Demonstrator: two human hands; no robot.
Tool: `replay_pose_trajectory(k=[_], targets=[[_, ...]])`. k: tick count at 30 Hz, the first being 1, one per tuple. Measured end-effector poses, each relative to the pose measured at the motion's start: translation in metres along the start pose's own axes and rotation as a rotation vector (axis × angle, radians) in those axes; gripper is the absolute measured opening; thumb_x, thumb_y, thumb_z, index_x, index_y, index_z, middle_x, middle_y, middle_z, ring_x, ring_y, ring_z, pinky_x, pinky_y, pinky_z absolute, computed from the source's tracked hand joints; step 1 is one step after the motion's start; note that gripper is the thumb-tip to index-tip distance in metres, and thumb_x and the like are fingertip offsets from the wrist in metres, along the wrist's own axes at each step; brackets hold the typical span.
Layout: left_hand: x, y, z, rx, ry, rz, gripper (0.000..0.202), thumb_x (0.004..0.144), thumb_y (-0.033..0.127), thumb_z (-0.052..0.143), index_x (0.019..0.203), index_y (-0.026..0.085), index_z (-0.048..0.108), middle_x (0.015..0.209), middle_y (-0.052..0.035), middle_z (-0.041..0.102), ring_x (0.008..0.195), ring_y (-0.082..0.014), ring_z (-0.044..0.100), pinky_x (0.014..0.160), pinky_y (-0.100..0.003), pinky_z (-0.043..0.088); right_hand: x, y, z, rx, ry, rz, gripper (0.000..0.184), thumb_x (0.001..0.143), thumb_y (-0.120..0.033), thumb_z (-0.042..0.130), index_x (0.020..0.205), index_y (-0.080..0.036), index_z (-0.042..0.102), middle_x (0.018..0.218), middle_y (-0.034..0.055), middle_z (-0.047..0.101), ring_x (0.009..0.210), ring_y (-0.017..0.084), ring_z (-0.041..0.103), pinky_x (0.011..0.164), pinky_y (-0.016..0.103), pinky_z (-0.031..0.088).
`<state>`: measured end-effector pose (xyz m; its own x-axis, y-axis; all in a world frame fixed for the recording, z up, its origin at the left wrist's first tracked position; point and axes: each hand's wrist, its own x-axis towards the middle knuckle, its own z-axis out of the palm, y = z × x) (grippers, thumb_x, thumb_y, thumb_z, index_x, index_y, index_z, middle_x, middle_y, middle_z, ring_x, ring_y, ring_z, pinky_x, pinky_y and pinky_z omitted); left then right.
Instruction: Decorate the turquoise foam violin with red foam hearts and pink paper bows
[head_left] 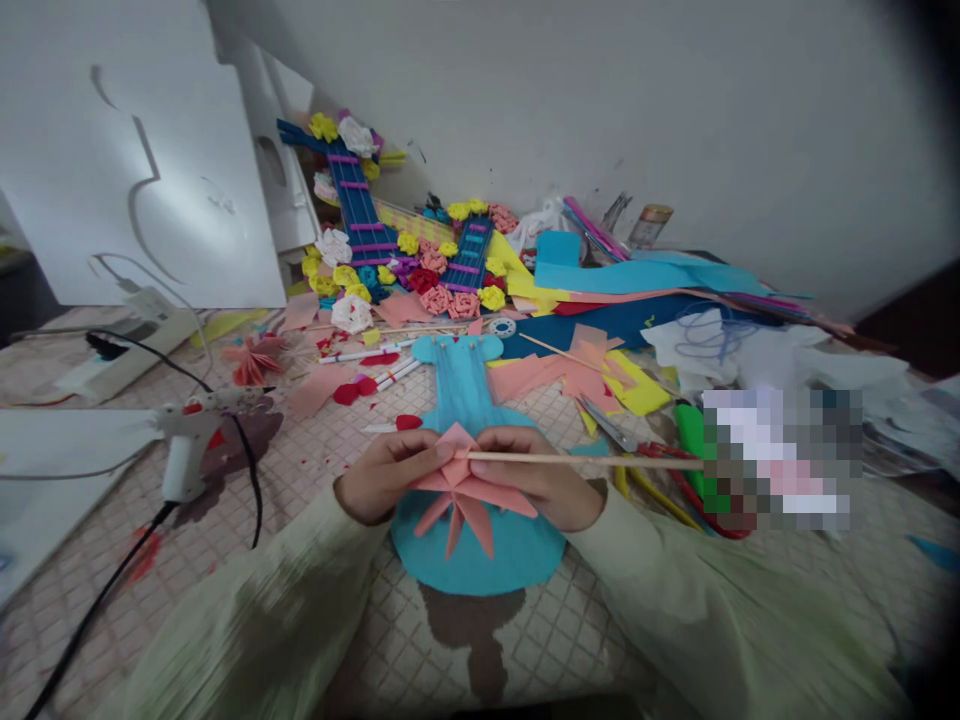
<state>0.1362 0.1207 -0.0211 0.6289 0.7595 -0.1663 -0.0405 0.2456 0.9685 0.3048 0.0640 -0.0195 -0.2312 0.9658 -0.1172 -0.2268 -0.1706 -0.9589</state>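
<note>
Both my hands meet over a blue paper guitar (480, 565) that lies on the table. Between them is a piece of folded pink crepe paper (472, 520) with pointed strips fanning downward. My left hand (397, 470) pinches its left side between thumb and fingers. On the other side my right hand (544, 475) is closed on the paper together with a thin wooden stick (600, 461). The stick's tip rests at the pink paper, and its length runs out to the right. My right fingers partly hide the paper's right edge.
A white glue gun (187, 445) with a black cord stands at left, near a power strip (124, 340). Scissors (607, 425) lie at right beside yellow paper. Flower-covered paper guitars (364, 220) lean at the back wall. Pink paper scraps (322, 388) and a pink paper fan (255, 360) lie around.
</note>
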Motion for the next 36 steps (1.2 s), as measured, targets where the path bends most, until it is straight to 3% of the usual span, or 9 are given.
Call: replay_pose_trajectory(k=[16,23,31,36], targets=[[-0.004,0.001,0.01,0.17,0.189,0.142,0.025,0.069,0.037,0.061,0.058,0.014,0.065,0.054,0.001,0.05,0.052,-0.0088,0.04,0.046,-0.02,0.031,0.003,0.007,0.001,-0.16,0.107,-0.158,0.006,0.068,-0.024,0.063,0.07,-0.018,0.062,0.064,-0.0028,0.057,0.061,0.01,0.05,0.057,0.022,0.038],[-0.004,0.003,0.01,0.321,0.239,0.237,0.02,0.07,0.031,0.06,0.059,0.014,0.066,0.059,-0.0015,0.053,0.06,-0.0124,0.046,0.055,-0.023,0.035,0.001,0.005,0.002,-0.219,0.085,-0.141,0.016,0.071,-0.032,0.061,0.074,-0.017,0.062,0.066,-0.0009,0.057,0.06,0.01,0.05,0.052,0.021,0.036],[-0.005,0.003,0.011,0.373,0.259,0.274,0.02,0.071,0.029,0.058,0.059,0.015,0.066,0.06,-0.0025,0.055,0.06,-0.0132,0.048,0.056,-0.024,0.036,0.001,0.006,0.002,-0.272,0.11,-0.16,0.011,0.072,-0.029,0.06,0.071,-0.018,0.061,0.065,-0.0013,0.056,0.062,0.011,0.05,0.054,0.022,0.038],[-0.003,0.005,0.008,0.362,0.314,0.275,0.018,0.07,0.029,0.059,0.061,0.015,0.066,0.062,-0.0025,0.057,0.063,-0.0136,0.049,0.057,-0.023,0.037,0.002,-0.002,-0.006,-0.186,0.141,-0.211,0.018,0.066,-0.017,0.059,0.083,-0.02,0.062,0.077,0.0012,0.059,0.067,0.013,0.053,0.059,0.026,0.041]])
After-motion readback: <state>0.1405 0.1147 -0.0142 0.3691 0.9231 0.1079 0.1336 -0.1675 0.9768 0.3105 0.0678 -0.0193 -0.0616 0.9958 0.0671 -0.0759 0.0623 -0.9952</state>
